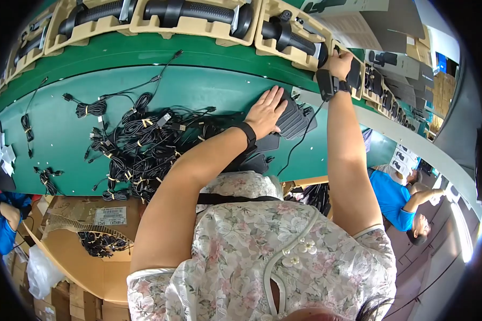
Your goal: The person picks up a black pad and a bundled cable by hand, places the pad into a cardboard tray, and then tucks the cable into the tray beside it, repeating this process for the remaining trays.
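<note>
While our left hand (266,111) lies flat, fingers spread, on the stack of black pouches (294,119) just under it, gripping nothing, our right hand (339,63) is up past it at the edge of a tan moulded tray (283,16), fingers curled onto the black part (353,72) there. Whether it truly grips or only touches, we cannot tell.

The black handheld device (291,36) sits in that tray, just left of our right hand.

Judgement on doing it well: keep the left palm pressing so the stack doesn't slide, seat the part square into its pocket, and keep the thin cable (299,140) trailing from our right wrist off the belt edge (209,53).

The heap of bundled black cables (139,144) is left of our left hand, within reach.

Hard to read:
- right fingertips are hidden behind the tray lip
- the part in the right hand is dark on dark, shape unclear
- pouch count is unclear, lower ones covered by our forearm
- trays further along are cut off at the rim
</note>
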`<state>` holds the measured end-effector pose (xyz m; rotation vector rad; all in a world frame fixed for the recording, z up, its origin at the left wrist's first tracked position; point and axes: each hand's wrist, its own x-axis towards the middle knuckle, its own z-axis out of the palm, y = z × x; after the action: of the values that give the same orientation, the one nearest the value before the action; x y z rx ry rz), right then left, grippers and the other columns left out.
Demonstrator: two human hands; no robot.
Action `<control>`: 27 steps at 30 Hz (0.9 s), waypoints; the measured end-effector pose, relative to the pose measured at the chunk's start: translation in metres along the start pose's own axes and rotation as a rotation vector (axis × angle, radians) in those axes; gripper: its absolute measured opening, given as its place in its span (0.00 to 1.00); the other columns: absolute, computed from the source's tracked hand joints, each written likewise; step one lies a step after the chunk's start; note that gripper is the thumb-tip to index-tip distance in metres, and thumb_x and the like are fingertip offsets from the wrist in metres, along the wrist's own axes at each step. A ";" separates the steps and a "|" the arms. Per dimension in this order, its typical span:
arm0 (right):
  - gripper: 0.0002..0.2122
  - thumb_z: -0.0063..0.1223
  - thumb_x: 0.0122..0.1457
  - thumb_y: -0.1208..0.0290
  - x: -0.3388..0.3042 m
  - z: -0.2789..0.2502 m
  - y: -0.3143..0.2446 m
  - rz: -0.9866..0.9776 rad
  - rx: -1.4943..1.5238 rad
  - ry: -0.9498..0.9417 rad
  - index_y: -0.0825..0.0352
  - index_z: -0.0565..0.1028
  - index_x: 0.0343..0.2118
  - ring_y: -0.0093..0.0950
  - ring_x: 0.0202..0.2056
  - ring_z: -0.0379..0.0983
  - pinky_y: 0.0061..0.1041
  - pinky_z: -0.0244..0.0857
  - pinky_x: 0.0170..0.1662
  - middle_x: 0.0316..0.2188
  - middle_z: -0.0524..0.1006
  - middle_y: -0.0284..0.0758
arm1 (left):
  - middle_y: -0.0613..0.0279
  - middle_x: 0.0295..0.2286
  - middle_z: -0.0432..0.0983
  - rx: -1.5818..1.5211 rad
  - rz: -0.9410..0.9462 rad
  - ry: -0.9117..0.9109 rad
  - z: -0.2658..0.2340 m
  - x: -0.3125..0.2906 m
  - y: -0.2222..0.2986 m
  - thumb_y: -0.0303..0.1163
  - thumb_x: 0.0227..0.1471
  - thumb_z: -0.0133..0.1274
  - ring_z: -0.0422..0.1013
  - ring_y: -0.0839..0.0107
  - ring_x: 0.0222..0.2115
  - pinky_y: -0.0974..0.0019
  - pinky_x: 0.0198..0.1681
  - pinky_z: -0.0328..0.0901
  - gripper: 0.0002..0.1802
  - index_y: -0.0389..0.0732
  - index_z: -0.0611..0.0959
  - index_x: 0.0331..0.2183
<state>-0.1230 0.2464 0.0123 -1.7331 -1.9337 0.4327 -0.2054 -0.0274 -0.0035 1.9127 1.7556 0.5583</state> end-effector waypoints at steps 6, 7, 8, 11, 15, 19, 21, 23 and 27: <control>0.16 0.50 0.52 0.62 0.015 0.000 0.013 -0.195 -0.499 -0.147 0.70 0.69 0.38 0.45 0.40 0.71 0.38 0.65 0.41 0.34 0.74 0.50 | 0.45 0.58 0.47 0.039 -0.002 -0.009 0.008 -0.013 -0.015 0.44 0.40 0.57 0.42 0.54 0.60 0.58 0.62 0.40 0.41 0.36 0.63 0.54; 0.16 0.48 0.53 0.62 0.018 -0.003 0.015 -0.229 -0.537 -0.203 0.69 0.69 0.40 0.43 0.42 0.70 0.37 0.65 0.43 0.36 0.74 0.49 | 0.45 0.58 0.47 0.085 -0.018 0.013 0.008 -0.015 -0.013 0.41 0.43 0.55 0.42 0.54 0.60 0.58 0.62 0.40 0.38 0.35 0.63 0.53; 0.17 0.45 0.54 0.62 0.020 -0.005 0.016 -0.262 -0.574 -0.260 0.68 0.69 0.43 0.42 0.44 0.69 0.35 0.64 0.45 0.38 0.73 0.47 | 0.44 0.58 0.47 0.131 -0.035 0.035 0.009 -0.018 -0.011 0.38 0.45 0.53 0.42 0.54 0.60 0.58 0.62 0.41 0.35 0.35 0.63 0.53; 0.17 0.43 0.54 0.63 0.011 -0.005 0.005 -0.067 -0.564 -0.208 0.69 0.69 0.43 0.42 0.45 0.68 0.37 0.63 0.48 0.40 0.73 0.47 | 0.44 0.58 0.47 -0.030 -0.030 0.062 0.008 -0.025 -0.011 0.31 0.46 0.49 0.42 0.54 0.60 0.58 0.62 0.40 0.32 0.34 0.63 0.53; 0.17 0.41 0.53 0.65 0.007 0.004 0.005 -0.103 -0.686 -0.271 0.69 0.68 0.44 0.47 0.46 0.67 0.39 0.61 0.49 0.41 0.73 0.48 | 0.44 0.55 0.53 0.059 0.003 0.095 0.006 -0.036 -0.020 0.28 0.47 0.50 0.48 0.53 0.58 0.58 0.60 0.46 0.30 0.35 0.64 0.53; 0.17 0.41 0.52 0.67 0.009 0.000 0.004 -0.214 -0.854 -0.331 0.68 0.66 0.45 0.49 0.49 0.63 0.41 0.60 0.50 0.46 0.70 0.48 | 0.46 0.49 0.63 -0.255 -0.082 0.146 -0.005 -0.037 -0.029 0.26 0.49 0.47 0.59 0.52 0.52 0.58 0.55 0.56 0.24 0.36 0.67 0.50; 0.17 0.42 0.52 0.68 0.002 0.001 -0.003 -0.238 -0.890 -0.343 0.68 0.66 0.46 0.48 0.51 0.61 0.42 0.59 0.50 0.48 0.68 0.47 | 0.47 0.47 0.67 -0.438 -0.142 0.162 -0.017 -0.039 -0.026 0.25 0.51 0.46 0.64 0.52 0.49 0.58 0.53 0.59 0.22 0.36 0.68 0.49; 0.18 0.42 0.52 0.68 -0.012 0.000 -0.008 -0.185 -0.809 -0.192 0.67 0.66 0.47 0.46 0.53 0.59 0.42 0.58 0.51 0.50 0.65 0.46 | 0.51 0.43 0.70 -1.188 -0.502 0.195 -0.029 -0.039 -0.021 0.27 0.54 0.44 0.68 0.57 0.43 0.59 0.47 0.65 0.17 0.36 0.70 0.47; 0.22 0.43 0.52 0.72 -0.049 -0.024 -0.031 -0.382 -0.842 0.027 0.66 0.63 0.52 0.39 0.56 0.54 0.43 0.57 0.50 0.55 0.59 0.43 | 0.55 0.42 0.71 -1.757 -0.651 0.249 -0.058 -0.048 -0.009 0.29 0.58 0.41 0.69 0.61 0.43 0.58 0.47 0.66 0.14 0.36 0.70 0.46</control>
<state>-0.1324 0.1917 0.0417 -1.7023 -2.5514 -0.6299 -0.2520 -0.0702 0.0388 0.0618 1.0035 1.3839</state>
